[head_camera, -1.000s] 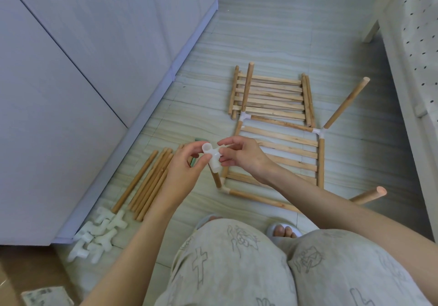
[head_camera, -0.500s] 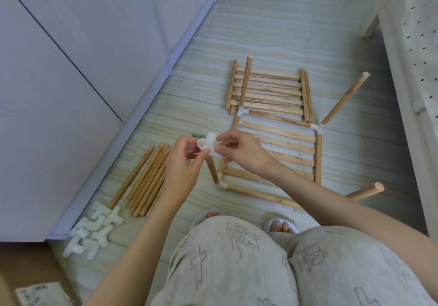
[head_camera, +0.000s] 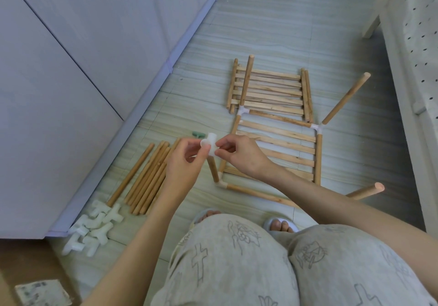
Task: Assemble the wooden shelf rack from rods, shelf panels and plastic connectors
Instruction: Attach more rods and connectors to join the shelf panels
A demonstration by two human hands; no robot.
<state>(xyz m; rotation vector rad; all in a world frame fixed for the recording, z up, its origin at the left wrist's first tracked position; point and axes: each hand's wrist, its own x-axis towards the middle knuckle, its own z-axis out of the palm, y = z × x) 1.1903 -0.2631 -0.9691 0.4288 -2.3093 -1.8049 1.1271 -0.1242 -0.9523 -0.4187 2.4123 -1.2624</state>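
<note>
both hands meet above the floor (head_camera: 272,32) over the near left corner of the half-built frame. the left hand (head_camera: 182,163) pinches a white plastic connector (head_camera: 209,145) between thumb and fingertips, its grip narrow and closed on the piece; the right hand (head_camera: 241,155) holds the same connector from the other side, its grip also closed on it. the connector sits on the top end of an upright rod (head_camera: 213,171), which rises from a corner joint (head_camera: 221,183) of the frame.

the frame holds a slatted shelf panel (head_camera: 279,149) lying flat on the floor, with three more rods standing up at the other corners. a second shelf panel (head_camera: 270,89) lies just beyond it, touching the far edge. to the left, a bundle of loose rods (head_camera: 147,177) lies side by side on the floor, and a heap of spare connectors (head_camera: 92,227) rests near the cabinet (head_camera: 71,68) base. a small green piece (head_camera: 198,135) lies just past the hands.
</note>
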